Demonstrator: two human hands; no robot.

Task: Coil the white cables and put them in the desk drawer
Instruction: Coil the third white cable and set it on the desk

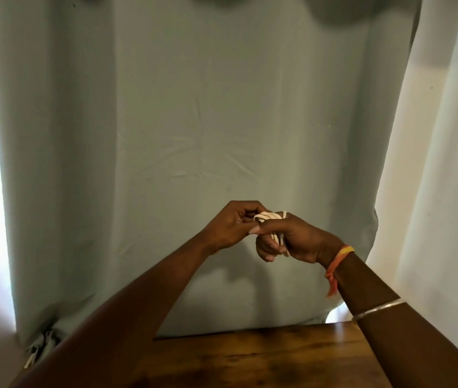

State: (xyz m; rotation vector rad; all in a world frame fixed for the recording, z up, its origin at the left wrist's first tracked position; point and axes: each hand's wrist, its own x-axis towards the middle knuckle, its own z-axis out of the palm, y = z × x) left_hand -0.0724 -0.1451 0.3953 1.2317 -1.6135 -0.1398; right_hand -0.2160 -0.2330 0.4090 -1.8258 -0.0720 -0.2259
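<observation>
My right hand (295,239) is clenched around one small bundle of white cable (267,217), its loops running through the fist, while my left hand (229,226) pinches the top of the same bundle; how many cables make it up I cannot tell. Both hands are raised above the far edge of the wooden desk (250,359), touching each other. The right wrist carries one orange thread band (337,261) and one silver bangle (379,308), and one grey-green curtain (194,121) hangs behind the desk.
</observation>
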